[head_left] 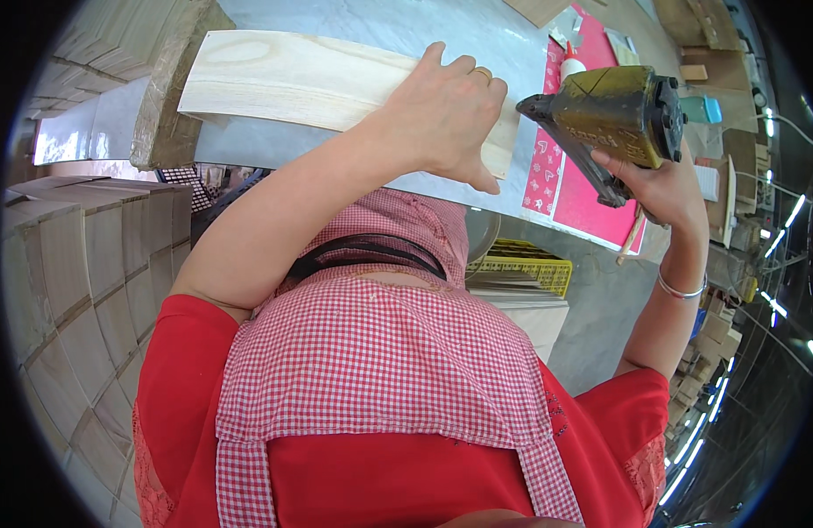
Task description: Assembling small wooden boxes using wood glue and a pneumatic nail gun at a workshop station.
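Observation:
A long pale wooden board (283, 75) lies across the worktable, seemingly the top of a shallow wooden piece whose underside is hidden. My left hand (450, 110) grips its right end, thumb stretched toward the near edge and fingers over the top. In my right hand (666, 189) is a nail gun (604, 114) with a worn yellow-and-black body, held by its handle. Its nose points left, just past the board's right end and close to my left fingers, with a small gap between. The trigger finger's exact place is hard to make out.
The pale blue-grey worktable (477, 26) carries a pink patterned sheet (591, 202) and a white glue bottle (572, 66) with a red tip. A tape-covered block (164, 97) stands at the board's left end. Wooden stacks (81, 264) rise at left; a yellow crate (560, 275) sits below the table.

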{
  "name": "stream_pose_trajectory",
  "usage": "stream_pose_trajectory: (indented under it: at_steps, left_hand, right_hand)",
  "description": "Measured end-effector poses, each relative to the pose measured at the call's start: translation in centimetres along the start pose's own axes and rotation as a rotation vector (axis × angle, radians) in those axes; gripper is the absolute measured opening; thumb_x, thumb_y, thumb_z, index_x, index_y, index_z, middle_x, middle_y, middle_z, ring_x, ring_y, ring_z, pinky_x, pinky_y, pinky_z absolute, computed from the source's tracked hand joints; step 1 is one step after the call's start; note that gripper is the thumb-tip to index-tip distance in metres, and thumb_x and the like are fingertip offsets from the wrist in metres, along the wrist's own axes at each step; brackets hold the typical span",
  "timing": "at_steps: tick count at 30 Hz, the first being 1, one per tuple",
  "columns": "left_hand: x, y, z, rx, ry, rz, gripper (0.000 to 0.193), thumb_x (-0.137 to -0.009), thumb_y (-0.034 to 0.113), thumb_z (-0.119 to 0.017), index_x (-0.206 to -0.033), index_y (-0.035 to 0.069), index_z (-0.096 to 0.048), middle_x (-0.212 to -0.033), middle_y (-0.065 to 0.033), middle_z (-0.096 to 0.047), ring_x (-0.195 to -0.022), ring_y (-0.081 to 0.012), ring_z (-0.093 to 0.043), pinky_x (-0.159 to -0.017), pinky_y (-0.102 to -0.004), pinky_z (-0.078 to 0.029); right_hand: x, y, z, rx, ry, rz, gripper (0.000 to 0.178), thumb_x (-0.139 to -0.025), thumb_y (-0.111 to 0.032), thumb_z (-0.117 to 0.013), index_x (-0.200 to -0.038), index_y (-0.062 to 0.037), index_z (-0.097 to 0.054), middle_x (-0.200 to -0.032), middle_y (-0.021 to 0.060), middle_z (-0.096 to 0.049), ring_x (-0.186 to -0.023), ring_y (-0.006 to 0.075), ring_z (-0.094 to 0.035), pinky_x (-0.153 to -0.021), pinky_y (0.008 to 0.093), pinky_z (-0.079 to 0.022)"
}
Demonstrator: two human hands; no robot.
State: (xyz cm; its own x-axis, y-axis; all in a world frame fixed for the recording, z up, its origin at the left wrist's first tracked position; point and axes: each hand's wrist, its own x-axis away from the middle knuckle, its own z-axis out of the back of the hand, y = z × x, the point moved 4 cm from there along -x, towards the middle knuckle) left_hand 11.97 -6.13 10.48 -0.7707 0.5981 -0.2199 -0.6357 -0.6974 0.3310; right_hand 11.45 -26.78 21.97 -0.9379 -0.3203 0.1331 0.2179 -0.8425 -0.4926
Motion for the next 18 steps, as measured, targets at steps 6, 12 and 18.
stream_pose_trajectory:
  at_steps: [6,12,18]
  left_hand:
    - [-0.3,0.0,0.1,0.008,-0.075,-0.012,0.084,-0.058,0.065,-0.08,-0.105,-0.002,-0.064,-0.099,-0.0162,-0.069,-0.107,-0.0305,-0.061,-0.104,-0.053,-0.037]
    - [2.1,-3.1,1.8,-0.017,0.346,-0.071,0.076,-0.075,0.06,-0.073,-0.114,-0.004,-0.061,-0.098,-0.017,-0.069,-0.109,-0.0337,-0.061,-0.106,-0.0523,-0.038]
    - [3.8,-7.3,6.0,0.222,-0.212,0.159,0.039,-0.086,0.039,-0.068,-0.101,0.002,-0.067,-0.102,-0.0132,-0.068,-0.108,-0.0332,-0.062,-0.087,-0.0454,-0.049]
  right_hand:
    - [0.1,0.4,0.2,0.074,0.012,0.068,0.041,-0.08,-0.011,-0.083,-0.114,0.002,-0.065,-0.104,0.009,-0.073,-0.093,0.0151,-0.066,-0.084,0.0322,-0.053]
    - [3.6,3.7,0.1,-0.095,0.269,-0.091,0.035,-0.083,-0.012,-0.079,-0.112,0.0013,-0.065,-0.101,0.0075,-0.073,-0.088,0.0144,-0.066,-0.081,0.0323,-0.054]
    - [9.9,15.8,-3.9,0.234,0.32,-0.447,0.051,-0.086,-0.008,-0.068,-0.132,0.0051,-0.05,-0.1,0.0237,-0.067,-0.084,0.0371,-0.067,-0.073,0.0454,-0.052]
